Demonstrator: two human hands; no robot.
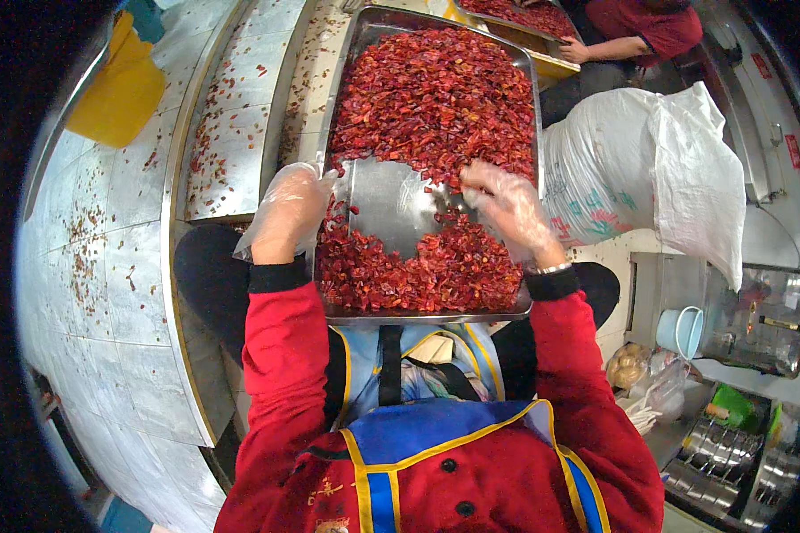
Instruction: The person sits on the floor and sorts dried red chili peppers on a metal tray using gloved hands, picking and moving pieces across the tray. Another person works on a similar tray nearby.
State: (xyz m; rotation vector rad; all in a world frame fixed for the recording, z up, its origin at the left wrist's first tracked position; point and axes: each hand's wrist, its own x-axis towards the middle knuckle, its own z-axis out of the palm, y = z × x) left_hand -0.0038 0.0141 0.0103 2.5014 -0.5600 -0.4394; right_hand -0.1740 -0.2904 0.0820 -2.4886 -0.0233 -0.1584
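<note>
A deep metal tray (387, 200) of cut dried red chili pieces lies before me. One larger heap (433, 100) fills its far part, a smaller heap (420, 273) its near part, with bare metal between them. My left hand (292, 203), in a clear plastic glove, is at the tray's left rim with fingertips drawn together; whether they grip the rim or a chili piece is unclear. Over the right side, my right hand (510, 210), gloved too, has bent fingers touching the edge of the far heap. Its fingertips are blurred, so what they hold cannot be told.
A white woven sack (613, 160) stands close on the right, beside a co-worker's hand (575, 50) at another chili tray (520, 16). Tiled steps (240, 120) with scattered bits run along the left. A light-blue bucket (680, 333) and a dish rack (720, 446) are at lower right.
</note>
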